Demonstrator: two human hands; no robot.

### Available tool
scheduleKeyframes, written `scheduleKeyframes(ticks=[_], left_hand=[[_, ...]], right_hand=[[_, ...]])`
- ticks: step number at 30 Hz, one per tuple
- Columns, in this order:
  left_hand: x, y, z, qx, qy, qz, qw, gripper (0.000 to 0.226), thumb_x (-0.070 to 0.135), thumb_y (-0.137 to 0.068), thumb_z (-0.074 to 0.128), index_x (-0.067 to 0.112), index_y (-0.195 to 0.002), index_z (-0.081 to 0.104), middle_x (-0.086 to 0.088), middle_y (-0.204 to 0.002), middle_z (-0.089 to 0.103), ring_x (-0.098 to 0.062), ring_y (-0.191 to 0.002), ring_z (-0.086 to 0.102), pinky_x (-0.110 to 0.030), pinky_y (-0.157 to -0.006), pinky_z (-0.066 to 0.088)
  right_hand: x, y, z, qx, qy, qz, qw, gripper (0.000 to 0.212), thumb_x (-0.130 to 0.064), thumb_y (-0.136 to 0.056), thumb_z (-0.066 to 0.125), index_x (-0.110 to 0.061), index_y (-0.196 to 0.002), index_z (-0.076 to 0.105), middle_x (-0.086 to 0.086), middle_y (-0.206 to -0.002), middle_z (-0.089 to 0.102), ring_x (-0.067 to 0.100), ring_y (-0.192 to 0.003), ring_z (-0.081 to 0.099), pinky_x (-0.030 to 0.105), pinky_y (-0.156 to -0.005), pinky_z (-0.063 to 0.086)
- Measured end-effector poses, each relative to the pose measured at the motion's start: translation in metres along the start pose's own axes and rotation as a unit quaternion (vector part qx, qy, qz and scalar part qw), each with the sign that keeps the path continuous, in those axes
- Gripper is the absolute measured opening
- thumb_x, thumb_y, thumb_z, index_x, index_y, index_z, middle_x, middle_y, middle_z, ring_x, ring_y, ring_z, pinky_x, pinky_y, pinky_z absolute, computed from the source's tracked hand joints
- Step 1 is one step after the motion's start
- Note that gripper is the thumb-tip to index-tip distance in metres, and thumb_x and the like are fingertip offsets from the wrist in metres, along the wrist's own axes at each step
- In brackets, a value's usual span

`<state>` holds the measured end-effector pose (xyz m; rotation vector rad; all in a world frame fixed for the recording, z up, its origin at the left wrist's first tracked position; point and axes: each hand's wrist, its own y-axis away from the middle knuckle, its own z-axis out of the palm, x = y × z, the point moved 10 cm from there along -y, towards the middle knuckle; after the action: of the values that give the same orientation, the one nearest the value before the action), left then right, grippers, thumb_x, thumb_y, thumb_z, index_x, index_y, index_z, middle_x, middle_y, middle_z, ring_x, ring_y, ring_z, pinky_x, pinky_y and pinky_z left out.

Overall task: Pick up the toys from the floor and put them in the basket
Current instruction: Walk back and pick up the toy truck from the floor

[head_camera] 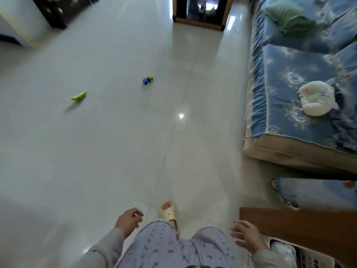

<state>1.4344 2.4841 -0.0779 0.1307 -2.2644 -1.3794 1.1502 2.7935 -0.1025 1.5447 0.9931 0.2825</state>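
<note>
A small green plastic toy animal (79, 96) lies on the pale glossy tiled floor (116, 151), far ahead of and to the left of the left hand (129, 221), with nothing between them but bare tile. The left hand, in a grey sleeve, hangs with its fingers loosely curled and holds nothing. A small blue and yellow toy truck (148, 80) sits well ahead of that hand, apart from the green toy, the way to it open. One foot in a cream slipper (167, 211) stands between the two hands, above patterned lilac trousers. The right hand (247, 237) is spread open and empty, just beside a brown wooden board (299, 229); a white slatted plastic basket (309, 257) sits directly right of and below it. Further ahead on the right stands a sofa under a blue floral cover (286, 89), carrying a white plush toy (316, 100) and a green cushion (289, 16)
</note>
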Motion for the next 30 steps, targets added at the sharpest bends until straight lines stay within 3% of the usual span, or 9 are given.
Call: scheduleKeyframes(ticks=[5,9,15,23,30], left_hand=[[0.097,-0.040,-0.052,-0.004,0.015,0.059,0.998,0.013,0.001,-0.086,0.050,0.008,-0.089,0.060,-0.014,-0.090,0.063,-0.023,-0.069,0.054,-0.020,-0.051,0.037],[0.143,-0.068,-0.077,0.001,0.057,0.062,0.996,0.015,0.003,-0.088,0.046,0.009,-0.091,0.059,-0.013,-0.090,0.063,-0.021,-0.067,0.055,-0.024,-0.056,0.036],[0.169,-0.113,-0.092,0.011,0.116,0.014,0.993,0.017,0.003,-0.088,0.045,0.012,-0.085,0.059,-0.008,-0.083,0.062,-0.020,-0.065,0.054,-0.024,-0.057,0.035],[0.163,-0.137,-0.110,0.052,0.192,-0.122,0.972,0.012,0.001,-0.085,0.051,0.004,-0.085,0.063,-0.012,-0.077,0.061,-0.022,-0.060,0.050,-0.023,-0.054,0.031],[0.192,-0.156,-0.138,0.093,0.225,-0.164,0.956,0.011,0.000,-0.084,0.056,0.000,-0.081,0.066,-0.020,-0.091,0.068,-0.027,-0.078,0.058,-0.026,-0.067,0.042]], right_hand=[[-0.040,-0.025,0.004,0.037,-0.034,0.026,0.998,0.010,-0.009,-0.093,0.052,-0.007,-0.090,0.061,0.015,-0.079,0.062,0.026,-0.066,0.057,0.027,-0.056,0.041],[-0.091,-0.045,0.017,0.032,-0.033,0.019,0.999,0.010,-0.006,-0.093,0.050,-0.007,-0.089,0.059,0.014,-0.073,0.060,0.024,-0.059,0.054,0.016,-0.036,0.039],[-0.216,-0.086,0.055,-0.016,0.061,-0.009,0.998,0.012,-0.008,-0.093,0.049,-0.010,-0.087,0.059,0.010,-0.077,0.060,0.021,-0.065,0.055,0.026,-0.057,0.038],[-0.428,-0.124,0.115,-0.093,0.177,-0.089,0.976,0.011,-0.003,-0.093,0.046,-0.005,-0.096,0.057,0.010,-0.074,0.056,0.020,-0.059,0.051,0.023,-0.054,0.034],[-0.554,-0.146,0.163,-0.132,0.262,-0.131,0.947,0.013,-0.002,-0.092,0.047,-0.005,-0.099,0.057,0.008,-0.075,0.057,0.018,-0.060,0.052,0.023,-0.053,0.035]])
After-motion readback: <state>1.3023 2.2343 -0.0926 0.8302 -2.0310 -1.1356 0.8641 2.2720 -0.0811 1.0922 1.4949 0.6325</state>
